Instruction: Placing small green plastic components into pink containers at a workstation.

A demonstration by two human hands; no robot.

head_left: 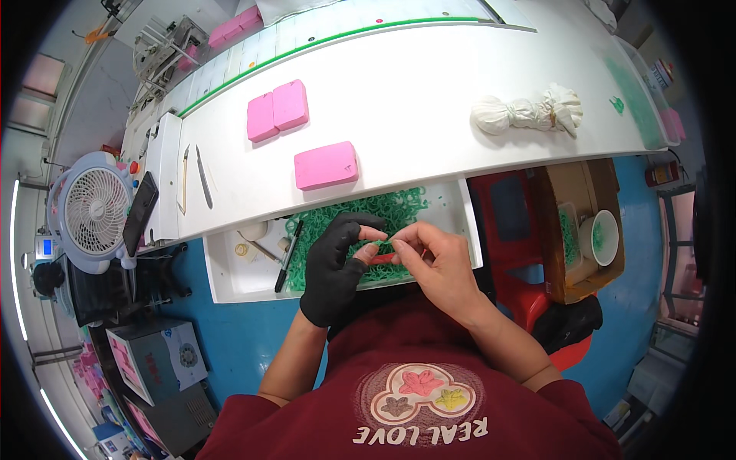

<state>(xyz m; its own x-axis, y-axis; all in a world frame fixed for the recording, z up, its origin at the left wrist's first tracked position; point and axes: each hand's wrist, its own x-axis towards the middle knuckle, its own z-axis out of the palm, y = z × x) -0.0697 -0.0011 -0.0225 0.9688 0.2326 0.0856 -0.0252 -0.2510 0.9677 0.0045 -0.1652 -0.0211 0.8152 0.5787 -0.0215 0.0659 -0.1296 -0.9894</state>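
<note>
Above an open white drawer (230, 287), my hands meet at the fingertips. My left hand (331, 264) wears a black glove with bare thumb and fingertips, and it pinches a small green piece (382, 242). Bare, my right hand (445, 264) pinches at the same piece from the other side, its thumb and forefinger closed. The fingers hide most of it. A heap of similar curly green pieces (406, 201) fills much of the drawer below. A red strip (389, 259) shows between the hands; what it belongs to is unclear. Left of the heap lies a black pen (289, 255).
Three pink blocks (326, 165) lie on the white table (414, 100). A knotted white cloth bundle (527, 112) rests at the right, a knife (203, 176) at the left. Beyond stand a fan (93, 203) and phone (140, 215). A cardboard box (563, 287) holds a white cup (599, 238).
</note>
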